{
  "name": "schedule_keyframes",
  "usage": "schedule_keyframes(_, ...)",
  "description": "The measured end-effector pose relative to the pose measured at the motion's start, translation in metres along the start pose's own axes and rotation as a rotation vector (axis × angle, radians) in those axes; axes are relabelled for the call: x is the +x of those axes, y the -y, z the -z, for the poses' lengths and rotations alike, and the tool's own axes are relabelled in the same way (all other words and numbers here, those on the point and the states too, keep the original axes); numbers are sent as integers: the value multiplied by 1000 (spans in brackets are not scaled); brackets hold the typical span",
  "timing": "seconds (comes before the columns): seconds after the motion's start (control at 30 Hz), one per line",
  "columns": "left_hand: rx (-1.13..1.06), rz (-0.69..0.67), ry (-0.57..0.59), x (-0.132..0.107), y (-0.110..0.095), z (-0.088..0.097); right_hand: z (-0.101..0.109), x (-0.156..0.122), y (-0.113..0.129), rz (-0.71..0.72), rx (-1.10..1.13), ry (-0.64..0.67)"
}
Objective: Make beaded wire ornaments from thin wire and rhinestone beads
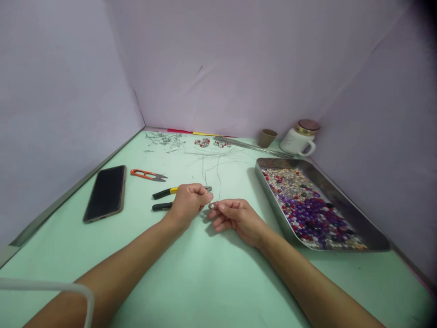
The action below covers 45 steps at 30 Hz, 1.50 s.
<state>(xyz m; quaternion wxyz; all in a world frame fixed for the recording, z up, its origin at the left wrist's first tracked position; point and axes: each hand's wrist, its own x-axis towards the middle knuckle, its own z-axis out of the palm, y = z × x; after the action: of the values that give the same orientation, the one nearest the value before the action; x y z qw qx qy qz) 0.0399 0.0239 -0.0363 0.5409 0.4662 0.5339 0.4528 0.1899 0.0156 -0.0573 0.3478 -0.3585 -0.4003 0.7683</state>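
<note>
Close together over the middle of the table are my two hands. My left hand (191,202) is closed in a pinch on a thin wire (204,171) that rises from its fingertips. Between thumb and forefinger, my right hand (235,215) pinches a small beaded piece with a pale bead (211,206); another strand of wire (219,177) curves up from there. Just how the wire joins the beads is too small to tell. Pliers with black and yellow handles (165,193) lie beside my left hand, which covers part of them.
A metal tray (273,200) of mixed beads stands on the right. Behind it are a lidded mug (296,141) and a brown cup (266,137). Orange thread snips (146,175) and a phone (105,193) lie left. Wire scraps (165,140) and beaded pieces (202,143) lie at the back.
</note>
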Motion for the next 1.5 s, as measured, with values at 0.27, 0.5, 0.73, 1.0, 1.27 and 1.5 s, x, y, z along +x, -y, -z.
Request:
schedule_keyframes(0.27,-3,2,-2,-1,1,0,0,-1,0,8,-5,18)
schedule_keyframes(0.5,-13,-1,17,-1,1,-3,-8,-1,-1,32,-101,-55)
schedule_keyframes(0.73,-17,-1,50,-4,-1,-3,-11,-2,-4,103,-160,-131)
schedule_keyframes(1.0,-34,-2,61,-3,1,-4,-12,-2,-4,80,-149,-151)
schedule_keyframes(1.27,207,7,83,-5,-8,-1,-14,-1,-6,100,-151,-244)
schedule_keyframes(1.5,500,-154,-39,-1,-16,6,-17,1,-5,90,-183,-280)
